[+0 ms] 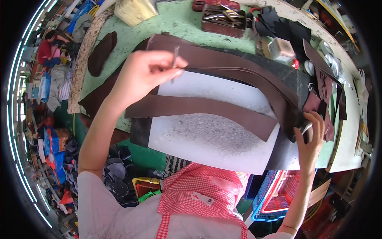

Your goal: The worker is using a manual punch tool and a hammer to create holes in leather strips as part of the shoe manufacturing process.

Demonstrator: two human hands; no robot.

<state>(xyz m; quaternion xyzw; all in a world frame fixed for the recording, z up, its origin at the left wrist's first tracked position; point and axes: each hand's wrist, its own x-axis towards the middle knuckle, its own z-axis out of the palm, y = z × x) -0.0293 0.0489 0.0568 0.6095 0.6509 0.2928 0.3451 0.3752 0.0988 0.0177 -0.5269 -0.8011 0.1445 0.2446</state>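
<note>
My left hand (139,75) is raised over the left part of the work table, pinching a thin metal tool (175,59) upright between thumb and fingers; its exact kind is unclear. Below it, a curved brown leather-like strip (191,104) lies across a white board (207,137) speckled with dark marks. Longer brown strips (234,61) lie overlapped behind, bending down toward the right. At their right end, my right hand (311,145) curls its fingers around a small object with a pale rounded edge, mostly hidden by the fingers and dark surroundings.
Behind the strips sit a tin of tools (223,22), a whitish block-shaped container (281,49) and a yellow block (136,10). Dark brown pieces (102,53) lie at left. Blue and red baskets (274,195) stand below the table's front edge. Another person (49,49) sits far left.
</note>
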